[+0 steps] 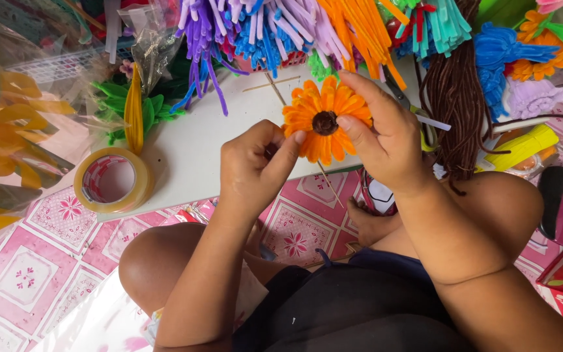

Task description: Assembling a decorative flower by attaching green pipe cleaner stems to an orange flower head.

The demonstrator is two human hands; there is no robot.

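Note:
An orange pipe-cleaner flower (pixel 320 104) with a dark brown centre is held up between both hands over a low white table (pixel 197 156). My left hand (pixel 255 166) grips the flower from below, its thumb against the lower petals. My right hand (pixel 386 140) holds the flower's right side, thumb pressing near the brown centre. A thin wooden stick (pixel 329 186) runs down from the flower past the table's edge.
A roll of clear tape (pixel 113 179) lies on the table's left. Bundles of purple, blue and orange pipe cleaners (pixel 275 26) hang at the back, brown ones (pixel 454 98) and scissors (pixel 412 107) at the right. Yellow strips (pixel 8 137) sit left. My knees rest on pink-patterned floor.

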